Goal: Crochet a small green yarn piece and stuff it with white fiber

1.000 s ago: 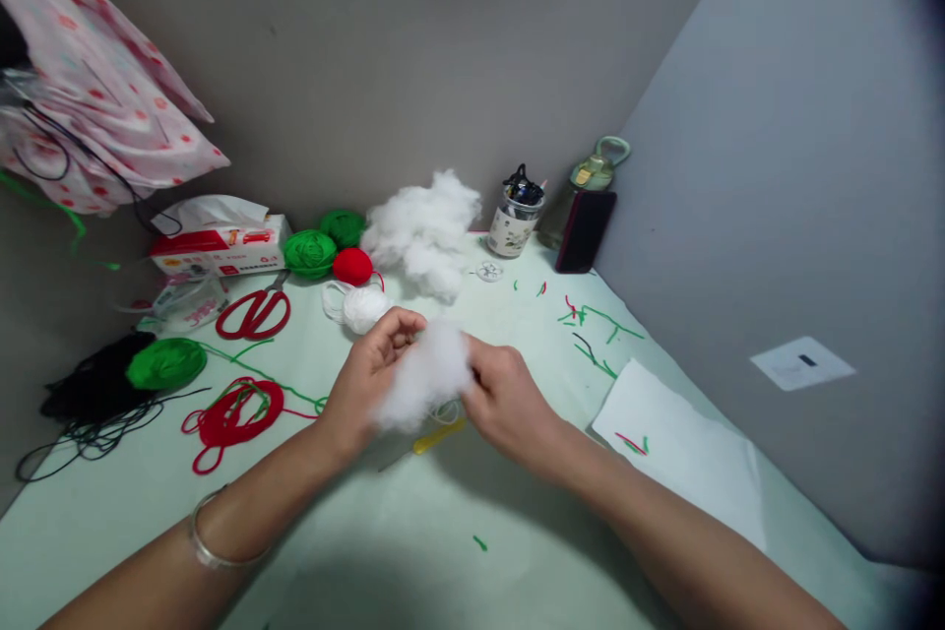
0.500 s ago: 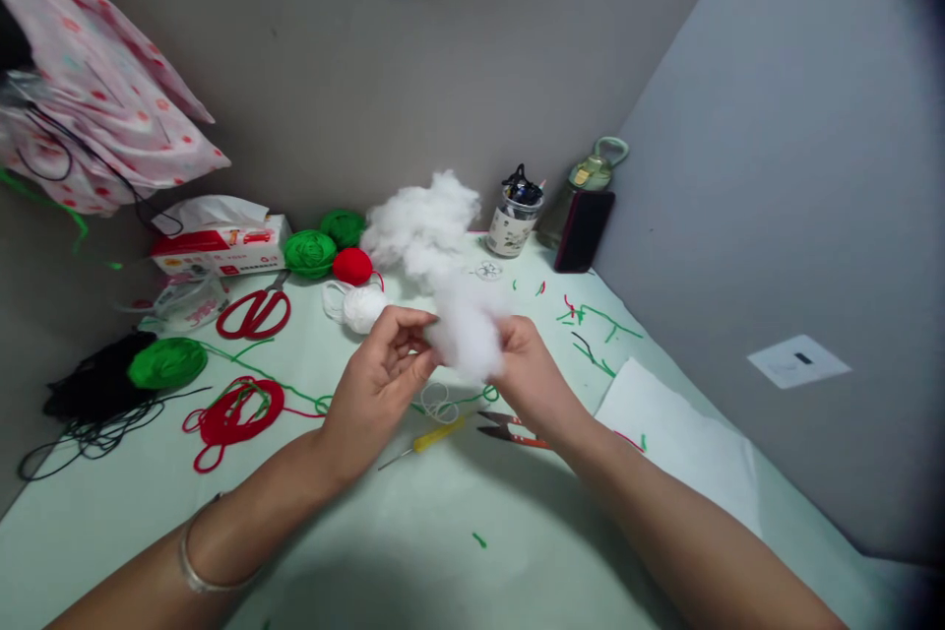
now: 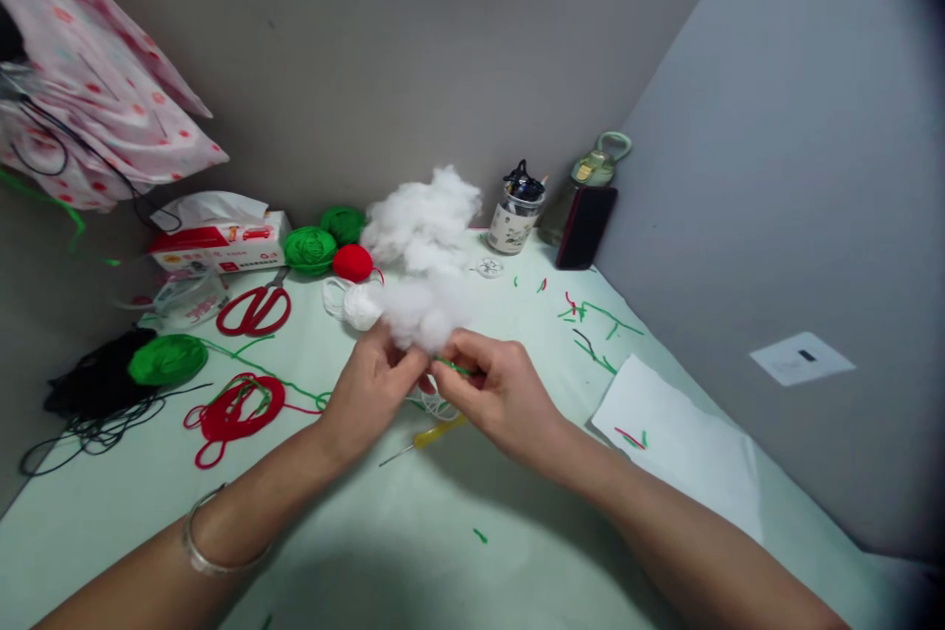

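A tuft of white fibre stuffing stands up from between my two hands over the table. My left hand is closed, thumb and fingers pinching the tuft's lower edge. Close beside it, my right hand pinches a small green yarn piece; its shape is mostly hidden by the fingers. A bit of red shows between the hands. Below them lies a crochet hook with a yellow handle, near a loose white yarn loop.
Behind my hands sit a larger stuffing heap, a white yarn ball, a red ball and green balls. Red-handled scissors and red yarn lie left. Yarn scraps and a white sheet lie right.
The stuffing tuft has shifted left, now at my left fingers. My right hand has turned, showing green yarn in its pinch. The snips under my right hand are now hidden.
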{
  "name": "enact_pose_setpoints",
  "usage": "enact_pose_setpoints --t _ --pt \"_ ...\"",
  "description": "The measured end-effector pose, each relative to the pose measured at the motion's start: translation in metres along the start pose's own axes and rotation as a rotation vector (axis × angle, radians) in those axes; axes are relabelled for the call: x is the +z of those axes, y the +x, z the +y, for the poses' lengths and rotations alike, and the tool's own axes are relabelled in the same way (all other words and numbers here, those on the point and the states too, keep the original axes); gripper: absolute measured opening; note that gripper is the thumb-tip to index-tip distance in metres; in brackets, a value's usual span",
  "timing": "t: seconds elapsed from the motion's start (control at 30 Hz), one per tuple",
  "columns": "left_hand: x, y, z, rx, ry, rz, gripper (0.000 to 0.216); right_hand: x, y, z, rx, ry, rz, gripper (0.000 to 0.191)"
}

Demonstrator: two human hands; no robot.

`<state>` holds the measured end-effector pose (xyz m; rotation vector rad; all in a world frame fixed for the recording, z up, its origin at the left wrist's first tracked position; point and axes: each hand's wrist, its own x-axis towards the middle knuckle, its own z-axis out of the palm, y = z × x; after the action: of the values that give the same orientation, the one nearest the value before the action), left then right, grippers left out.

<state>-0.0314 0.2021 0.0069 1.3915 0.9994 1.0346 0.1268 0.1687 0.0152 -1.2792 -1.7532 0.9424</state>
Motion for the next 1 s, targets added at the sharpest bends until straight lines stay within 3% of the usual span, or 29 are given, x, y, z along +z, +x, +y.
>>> enact_pose_setpoints --t 0.1,0.33,0.47,0.6,0.77,0.87,1.0 --pt "0.000 -0.002 -0.003 0.012 -0.084 -0.066 0.005 -0.002 0.005 0.003 0.065 0.120 0.010 0.020" --pt "0.000 -0.004 -0.012 0.039 -0.222 -0.179 0.019 -0.014 0.017 0.003 0.123 0.439 -0.033 0.028" --pt "0.000 -0.001 -0.014 -0.049 -0.289 -0.132 0.023 -0.015 0.013 0.000 0.072 0.333 -0.069 0.029" --pt "0.003 -0.001 -0.008 -0.162 -0.367 -0.053 0.021 -0.009 0.003 -0.003 0.019 0.080 -0.096 0.022" --pt "0.005 -0.004 -0.002 -0.303 -0.470 -0.035 0.022 -0.003 -0.003 0.000 -0.264 -0.251 -0.057 0.020" --pt "0.005 -0.003 -0.004 -0.199 -0.349 0.006 0.020 0.000 -0.002 0.003 -0.257 -0.233 -0.048 0.019" --pt "0.002 -0.005 -0.010 0.089 -0.050 0.132 0.025 0.002 0.004 0.008 -0.032 0.114 -0.128 0.020"
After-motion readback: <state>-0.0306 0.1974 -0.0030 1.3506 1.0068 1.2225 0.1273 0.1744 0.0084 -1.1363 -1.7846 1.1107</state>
